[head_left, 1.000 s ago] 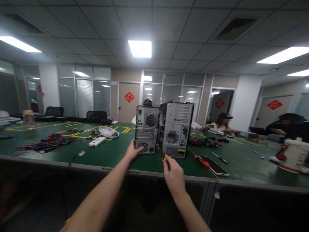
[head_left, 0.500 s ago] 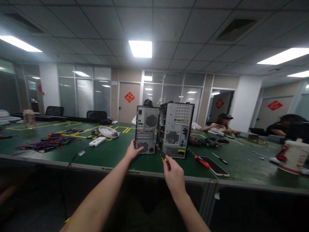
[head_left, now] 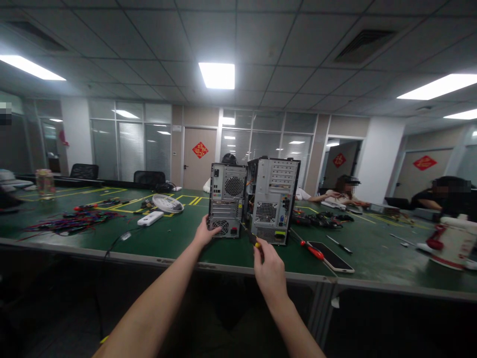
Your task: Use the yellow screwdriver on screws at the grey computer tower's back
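Two computer towers stand upright side by side, backs toward me. My left hand (head_left: 204, 233) grips the lower left corner of the smaller tower (head_left: 228, 196), its thumb laid across the rear near a round fan grille. In my right hand (head_left: 270, 263) is a screwdriver (head_left: 254, 239) with a black and yellow handle, held in closed fingers. Its shaft points up and left to the lower right edge of the smaller tower; whether the tip touches is too small to tell. The larger tower (head_left: 274, 199) is just right of it, its left side uncovered.
Right of the towers lie a red-handled screwdriver (head_left: 315, 251), a phone (head_left: 331, 257) and another thin tool (head_left: 339, 244). Bundled cables (head_left: 74, 221), a white power strip (head_left: 150, 218) and a white round grille (head_left: 167, 203) are leftward. People sit at far right, beyond a pale jug (head_left: 450, 243).
My right hand and its screwdriver have shifted slightly to the right. My left hand and both towers stay put. A dark, partly seen figure has appeared at the far left edge.
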`<state>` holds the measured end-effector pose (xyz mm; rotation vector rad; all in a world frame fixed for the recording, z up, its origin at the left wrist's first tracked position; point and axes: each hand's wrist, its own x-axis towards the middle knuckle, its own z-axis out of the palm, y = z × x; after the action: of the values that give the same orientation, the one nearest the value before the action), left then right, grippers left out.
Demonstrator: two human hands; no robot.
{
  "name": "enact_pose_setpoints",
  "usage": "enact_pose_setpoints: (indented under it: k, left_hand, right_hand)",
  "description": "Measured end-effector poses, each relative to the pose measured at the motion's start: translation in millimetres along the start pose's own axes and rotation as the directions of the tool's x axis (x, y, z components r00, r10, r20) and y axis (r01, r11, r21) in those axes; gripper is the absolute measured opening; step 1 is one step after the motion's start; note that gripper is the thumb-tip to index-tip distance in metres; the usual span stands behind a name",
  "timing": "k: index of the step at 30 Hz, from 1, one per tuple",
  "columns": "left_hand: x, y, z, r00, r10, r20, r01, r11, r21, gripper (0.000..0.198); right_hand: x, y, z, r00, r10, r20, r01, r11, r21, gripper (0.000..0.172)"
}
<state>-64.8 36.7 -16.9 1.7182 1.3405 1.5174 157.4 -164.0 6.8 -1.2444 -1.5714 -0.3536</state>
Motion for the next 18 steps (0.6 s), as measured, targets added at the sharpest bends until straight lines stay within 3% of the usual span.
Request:
enact_pose_setpoints:
  k: [6,14,18]
  left_hand:
    - [0.4,-0.2,0.6,1.0,0.003,-0.001,-0.003,1.0,0.024,0.087]
    - [0.7,-1.1,0.8,1.0,0.001,-0.001,-0.001,1.0,0.014,0.09]
    - [1.1,-2.5,1.1,1.0,0.0,0.001,0.0,1.0,0.015,0.089]
  right_hand:
    - [-1.5,2.4,0.2,0.995,0.088,0.044,-0.089,0.996,0.023,0.033]
    - [-0.1,0.0,-0.5,0.999,-0.039,0.001,0.039,0.999,0.001,0.034]
    - [-1.3,1.8,1.2,0.998,0.058,0.015,-0.058,0.998,0.024,0.034]
